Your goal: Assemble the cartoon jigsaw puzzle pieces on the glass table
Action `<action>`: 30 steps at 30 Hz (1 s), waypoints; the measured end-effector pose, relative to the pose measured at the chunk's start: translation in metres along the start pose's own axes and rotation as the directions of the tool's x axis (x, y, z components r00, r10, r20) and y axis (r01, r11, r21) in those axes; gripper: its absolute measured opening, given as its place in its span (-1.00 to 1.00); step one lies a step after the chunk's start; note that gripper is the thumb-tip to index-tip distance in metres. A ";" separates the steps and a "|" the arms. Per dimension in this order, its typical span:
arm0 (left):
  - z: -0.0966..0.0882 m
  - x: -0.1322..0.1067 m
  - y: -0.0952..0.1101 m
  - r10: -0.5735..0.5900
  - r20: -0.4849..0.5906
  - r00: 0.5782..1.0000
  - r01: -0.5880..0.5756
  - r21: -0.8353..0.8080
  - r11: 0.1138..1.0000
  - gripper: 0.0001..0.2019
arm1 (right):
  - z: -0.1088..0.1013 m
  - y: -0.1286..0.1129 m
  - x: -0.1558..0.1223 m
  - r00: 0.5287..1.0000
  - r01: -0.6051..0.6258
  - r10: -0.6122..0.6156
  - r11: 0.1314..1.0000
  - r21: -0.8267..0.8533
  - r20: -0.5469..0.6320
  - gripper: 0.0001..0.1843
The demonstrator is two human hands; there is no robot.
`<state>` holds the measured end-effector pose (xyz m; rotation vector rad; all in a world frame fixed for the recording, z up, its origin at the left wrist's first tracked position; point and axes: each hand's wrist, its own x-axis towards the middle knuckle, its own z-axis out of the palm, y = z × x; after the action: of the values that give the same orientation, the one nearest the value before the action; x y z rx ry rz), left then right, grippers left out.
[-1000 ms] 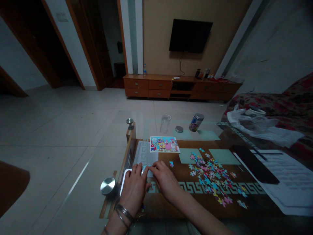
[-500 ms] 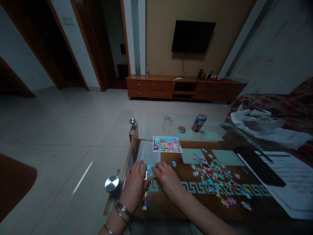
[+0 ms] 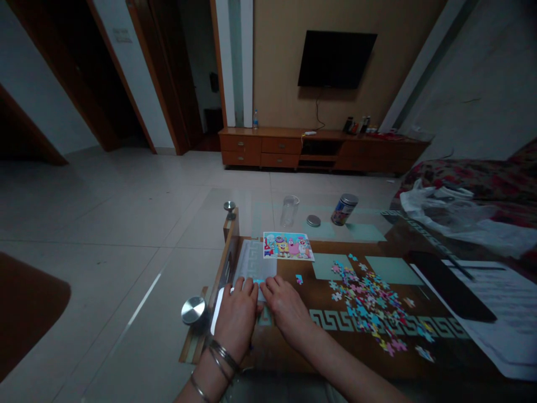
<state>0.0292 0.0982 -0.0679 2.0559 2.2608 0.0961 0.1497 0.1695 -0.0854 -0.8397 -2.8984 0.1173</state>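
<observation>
Light-blue jigsaw puzzle pieces (image 3: 259,282) lie on the glass table, mostly covered by my fingers. My left hand (image 3: 237,310) bends over their left side, its fingertips down on them. From the right, my right hand (image 3: 287,305) pinches their edge with its fingers together. The two hands almost meet. A single blue puzzle piece (image 3: 299,279) rests just right of my right hand. Beyond my hands lies the cartoon reference picture (image 3: 288,246). To the right spreads a heap of loose puzzle pieces (image 3: 373,302) in mixed colours.
Toward the far side stand a clear jar (image 3: 289,211), a metal lid (image 3: 313,220) and a printed tin (image 3: 344,209). At the right are a black phone-like slab (image 3: 451,285), papers (image 3: 499,313) and a plastic bag (image 3: 453,221). A metal table knob (image 3: 193,310) sits left of my hand.
My left hand has shifted right, closer to my right hand, and now covers more of the blue pieces. The right hand stays at their edge. The view has shifted slightly.
</observation>
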 end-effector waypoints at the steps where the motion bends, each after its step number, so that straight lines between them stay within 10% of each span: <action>1: 0.000 0.000 0.001 -0.002 0.002 1.000 0.002 0.004 1.000 -0.71 | 0.001 0.002 -0.001 1.000 -0.008 0.009 1.000 0.025 -0.015 -0.77; 8: 0.006 -0.004 0.000 -0.004 0.020 1.000 0.007 -0.114 0.993 -0.66 | 0.006 0.025 -0.001 0.992 0.020 0.030 0.918 0.395 -0.120 -0.56; 21: 0.009 -0.003 -0.001 -0.030 -0.074 0.997 0.014 -0.197 0.980 -0.73 | 0.001 0.007 -0.006 0.998 -0.028 0.038 0.985 0.172 -0.057 -0.69; 30: 0.013 -0.005 -0.049 -0.259 -0.277 0.925 0.156 -0.345 0.926 -0.73 | 0.001 0.041 -0.012 0.980 -0.116 0.181 0.858 0.501 -0.084 -0.44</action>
<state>-0.0177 0.0880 -0.0860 1.7218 2.4275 0.7769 0.1813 0.1977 -0.0922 -0.9222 -2.4933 0.7561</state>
